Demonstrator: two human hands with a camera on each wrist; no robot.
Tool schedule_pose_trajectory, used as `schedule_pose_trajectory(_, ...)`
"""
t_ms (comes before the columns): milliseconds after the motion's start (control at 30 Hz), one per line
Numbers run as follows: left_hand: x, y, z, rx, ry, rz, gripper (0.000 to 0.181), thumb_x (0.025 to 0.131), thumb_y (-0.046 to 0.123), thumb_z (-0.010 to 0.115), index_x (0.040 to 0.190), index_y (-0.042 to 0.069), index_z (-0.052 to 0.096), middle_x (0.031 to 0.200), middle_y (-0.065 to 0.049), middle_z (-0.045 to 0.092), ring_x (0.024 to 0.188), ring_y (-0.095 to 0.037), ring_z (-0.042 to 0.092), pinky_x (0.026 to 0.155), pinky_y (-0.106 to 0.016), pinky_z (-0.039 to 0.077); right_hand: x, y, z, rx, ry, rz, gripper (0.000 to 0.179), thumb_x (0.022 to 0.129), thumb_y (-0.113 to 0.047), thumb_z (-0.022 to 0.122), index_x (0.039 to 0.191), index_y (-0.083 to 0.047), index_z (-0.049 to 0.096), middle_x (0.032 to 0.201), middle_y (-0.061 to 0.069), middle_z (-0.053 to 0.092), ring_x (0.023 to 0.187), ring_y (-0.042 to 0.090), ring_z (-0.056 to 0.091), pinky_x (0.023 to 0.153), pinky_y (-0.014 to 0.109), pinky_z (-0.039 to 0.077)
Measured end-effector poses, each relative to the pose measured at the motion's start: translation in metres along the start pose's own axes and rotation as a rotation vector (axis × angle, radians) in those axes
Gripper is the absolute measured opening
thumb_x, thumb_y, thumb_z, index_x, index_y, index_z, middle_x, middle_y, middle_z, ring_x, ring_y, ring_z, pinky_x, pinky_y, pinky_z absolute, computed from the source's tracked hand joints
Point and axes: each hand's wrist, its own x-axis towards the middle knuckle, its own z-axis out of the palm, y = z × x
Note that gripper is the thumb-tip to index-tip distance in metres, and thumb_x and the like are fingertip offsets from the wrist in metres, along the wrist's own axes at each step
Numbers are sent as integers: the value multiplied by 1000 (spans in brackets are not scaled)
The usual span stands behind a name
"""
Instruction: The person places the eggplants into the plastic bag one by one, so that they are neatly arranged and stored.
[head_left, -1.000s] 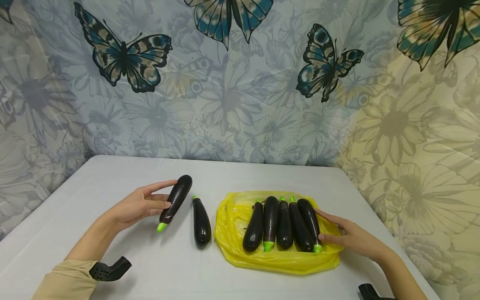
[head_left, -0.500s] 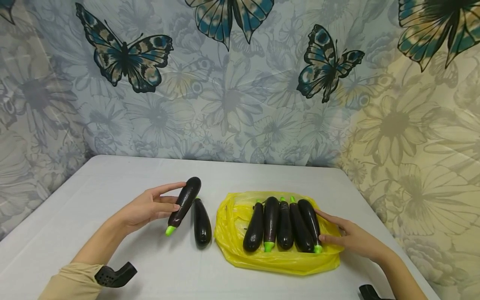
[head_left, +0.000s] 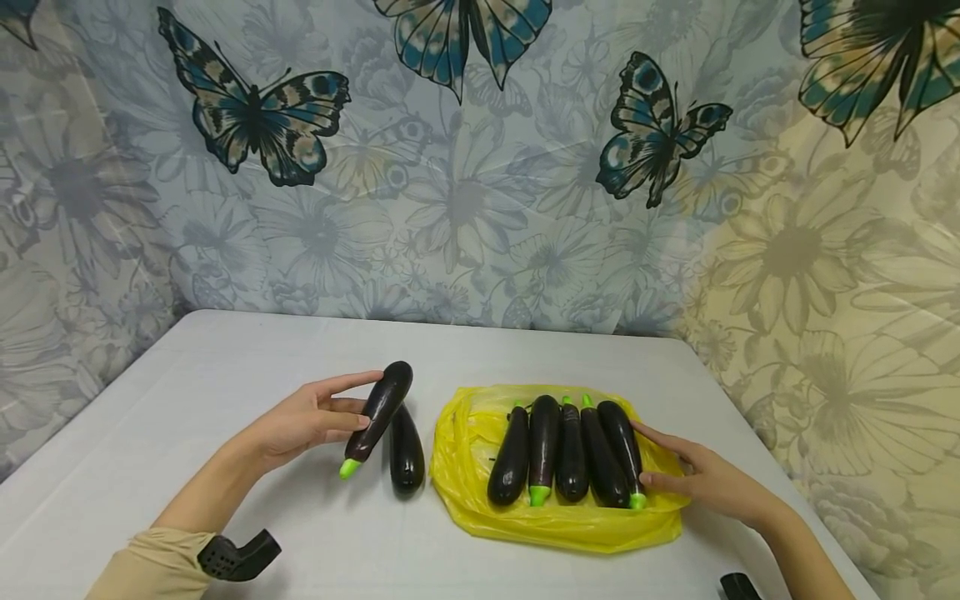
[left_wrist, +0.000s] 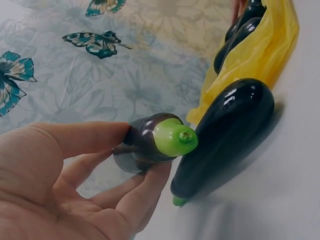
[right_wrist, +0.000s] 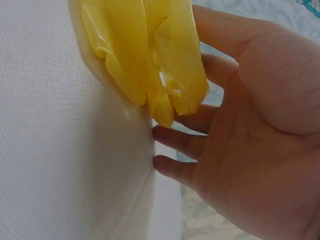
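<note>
My left hand (head_left: 303, 423) pinches a dark eggplant (head_left: 382, 406) between thumb and fingers, tilted with its green stem end toward me. In the left wrist view that stem cap (left_wrist: 175, 138) faces the camera. Just right of it a second eggplant (head_left: 407, 454) lies on the table, its upper end partly hidden behind the held one. Several eggplants (head_left: 544, 442) lie side by side on a yellow plastic bag (head_left: 468, 508). My right hand (head_left: 712, 479) rests at the bag's right edge, thumb and fingertips touching around the rightmost eggplant (head_left: 621, 450), fingers fairly straight.
A white table (head_left: 300, 533) carries everything. Behind it hangs a patterned cloth (head_left: 465, 208) with butterflies and flowers. A black wrist device (head_left: 240, 557) sits at the left sleeve; another dark device (head_left: 738, 586) shows near the right wrist.
My left hand has moved right and slightly nearer with its eggplant, which now overlaps the one lying on the table. The right hand stays at the bag's edge.
</note>
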Motion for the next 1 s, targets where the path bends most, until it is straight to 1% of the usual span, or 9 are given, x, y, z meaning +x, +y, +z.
schedule_pose_trajectory(200, 0, 1, 7, -1, -3, -5, 74, 88, 7, 73, 153, 10, 37, 137, -27, 50, 117, -33, 58, 94, -43, 50, -1, 0, 0, -1, -2, 0, 73, 93, -36, 69, 155, -15, 35, 153, 26, 29, 138, 54, 18, 100, 75, 20)
schedule_pose_trajectory(467, 2, 3, 21, 18, -41, 4, 72, 89, 8, 74, 152, 11, 38, 132, -24, 55, 114, -33, 60, 96, -44, 48, 1, -1, -1, -4, -10, 20, 73, 93, -37, 68, 155, -16, 34, 153, 26, 28, 138, 54, 18, 100, 75, 21)
schedule_pose_trajectory(567, 3, 4, 29, 32, -36, 2, 71, 89, 10, 74, 151, 13, 41, 131, -22, 56, 113, -32, 60, 97, -45, 47, 1, -1, -1, -2, -11, 22, 73, 93, -37, 68, 155, -16, 34, 153, 26, 28, 138, 54, 18, 100, 75, 21)
schedule_pose_trajectory(667, 6, 6, 40, 44, -28, -2, 69, 88, 11, 75, 150, 14, 44, 131, -21, 56, 113, -31, 60, 97, -45, 47, 1, -1, -1, -4, -12, 26, 73, 93, -38, 68, 155, -16, 35, 153, 26, 28, 138, 54, 18, 100, 75, 22)
schedule_pose_trajectory(800, 18, 7, 60, 76, -44, 0, 67, 88, 12, 75, 149, 15, 46, 130, -20, 58, 113, -29, 61, 96, -47, 47, 2, -3, -1, -18, -9, 28, 73, 93, -38, 68, 155, -17, 35, 153, 26, 30, 138, 54, 19, 100, 75, 22)
schedule_pose_trajectory(933, 38, 7, 84, 108, -61, -1, 65, 88, 11, 75, 147, 17, 49, 126, -17, 60, 109, -27, 63, 95, -46, 49, 2, -2, -1, -23, -4, 31, 73, 93, -38, 68, 154, -16, 35, 152, 26, 31, 138, 53, 19, 100, 75, 22)
schedule_pose_trajectory(1000, 49, 6, 94, 133, -47, 1, 64, 87, 10, 76, 146, 17, 51, 124, -15, 61, 106, -25, 64, 93, -44, 50, 2, -2, -1, -22, -4, 34, 73, 93, -38, 68, 154, -16, 35, 152, 26, 31, 138, 53, 19, 100, 75, 22)
